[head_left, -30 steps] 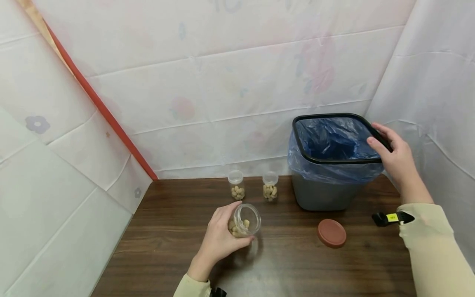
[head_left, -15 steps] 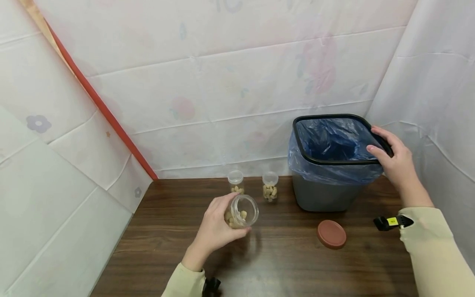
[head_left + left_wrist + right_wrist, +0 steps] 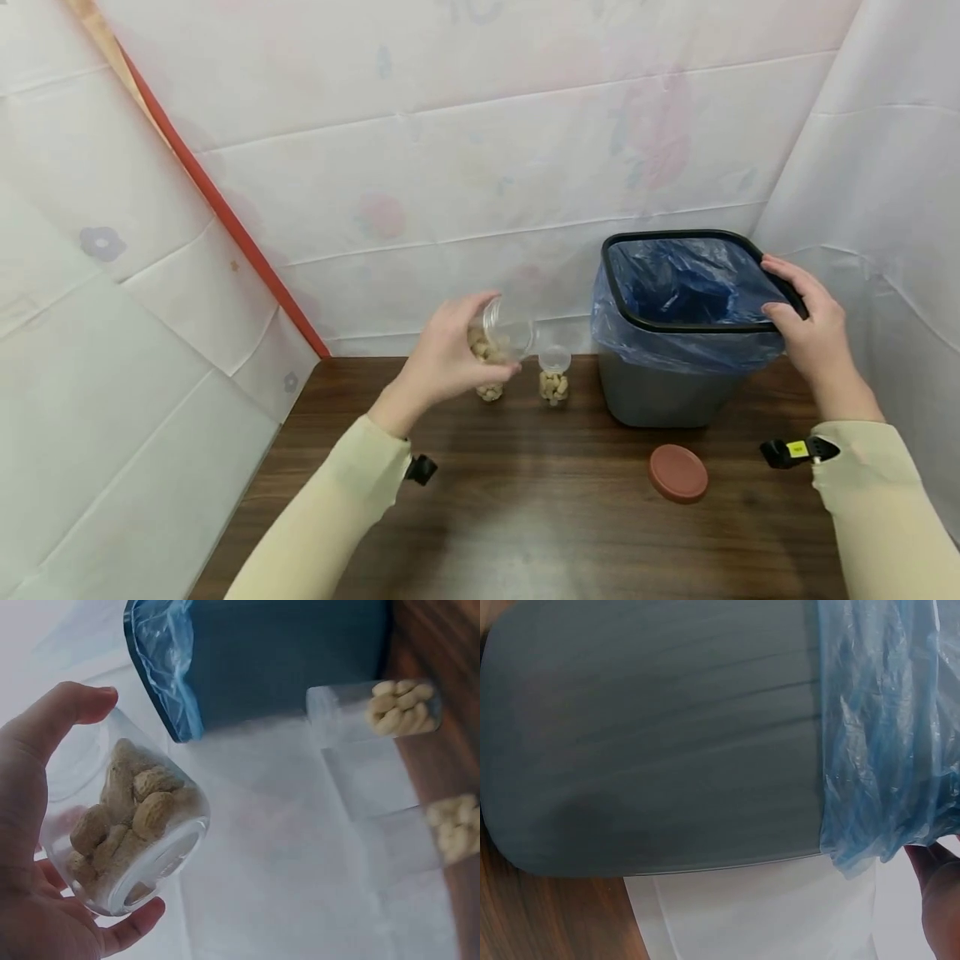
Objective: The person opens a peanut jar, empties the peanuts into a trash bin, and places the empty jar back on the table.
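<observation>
Taking 12 o'clock as dead ahead of the person: dark wood table [image 3: 540, 517], grey bin [image 3: 652, 392] at 1, its blue bag [image 3: 622, 337] cuffed over the rim. R hand [image 3: 813, 321] is curled on the rim at the bin's 3; L hand [image 3: 442, 354] grips the clear jar [image 3: 510, 321] tilted & raised at the bin's 9. Reddish lid [image 3: 678, 472] lies flat at the bin's 6, apart from it. Two small jars, first [image 3: 341, 716] nearer the bin, second [image 3: 397, 851] farther off, stand at approx 12. Smallest: nuts [image 3: 120, 795] in the gripped jar, prob. unshelled peanuts.

To carry it well IMO: thumb & fingers firm round the glass, mouth up enough that nothing spills, clear height over the small jars' tops; R hand steady, bag cuff pinned.

L wrist cam shows the nuts bunched toward the jar's base, plus the second small jar's glass, mostly hidden by the hand in head view. R wrist cam gets the bin's side wall but only a bit of hand; head view has the R-hand hold & lid, which neither wrist cam shows properly.
</observation>
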{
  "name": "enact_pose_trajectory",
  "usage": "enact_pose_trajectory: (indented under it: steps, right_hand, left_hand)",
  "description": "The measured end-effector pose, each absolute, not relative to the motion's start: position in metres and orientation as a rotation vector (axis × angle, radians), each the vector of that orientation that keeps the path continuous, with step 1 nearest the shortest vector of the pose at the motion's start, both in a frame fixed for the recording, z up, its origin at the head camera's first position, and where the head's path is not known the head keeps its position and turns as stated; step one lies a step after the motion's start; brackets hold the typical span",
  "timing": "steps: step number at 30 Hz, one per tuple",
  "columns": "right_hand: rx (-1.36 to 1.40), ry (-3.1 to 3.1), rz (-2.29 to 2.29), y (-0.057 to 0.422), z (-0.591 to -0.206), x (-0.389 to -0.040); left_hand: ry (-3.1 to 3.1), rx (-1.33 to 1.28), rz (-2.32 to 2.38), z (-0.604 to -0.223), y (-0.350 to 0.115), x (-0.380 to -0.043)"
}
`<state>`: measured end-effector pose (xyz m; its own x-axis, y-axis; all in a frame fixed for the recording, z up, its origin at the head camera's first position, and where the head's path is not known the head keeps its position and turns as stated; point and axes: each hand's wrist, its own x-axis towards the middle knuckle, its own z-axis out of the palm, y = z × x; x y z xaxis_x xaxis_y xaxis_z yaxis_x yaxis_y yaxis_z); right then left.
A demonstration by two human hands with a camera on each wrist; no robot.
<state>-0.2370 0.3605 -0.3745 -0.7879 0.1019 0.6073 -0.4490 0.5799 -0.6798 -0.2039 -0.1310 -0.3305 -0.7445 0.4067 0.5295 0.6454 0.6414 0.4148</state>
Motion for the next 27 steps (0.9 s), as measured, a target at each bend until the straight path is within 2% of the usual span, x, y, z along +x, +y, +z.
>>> enact_pose_trajectory:
  steps: [6,13,20,27]
  right_hand:
    - [0.277,-2.183,1.187,0.361,-0.373,-0.238]
    - [0.254,-2.203,1.19,0.362,-0.376,-0.237]
    - [0.226,-2.23,1.17,0.359,-0.377,-0.234]
    - [0.233,-2.221,1.167,0.352,-0.376,-0.234]
  left_hand:
    - [-2.511,-0.835,-0.723,-0.29,-0.104,-0.231]
    - [-2.572,-0.802,-0.548,-0.271,-0.059,-0.261]
    - [-2.596,-0.834,-0.294,-0.265,-0.028,-0.268]
    - [-2.539,-0.854,0.007,-0.262,-0.018,-0.264]
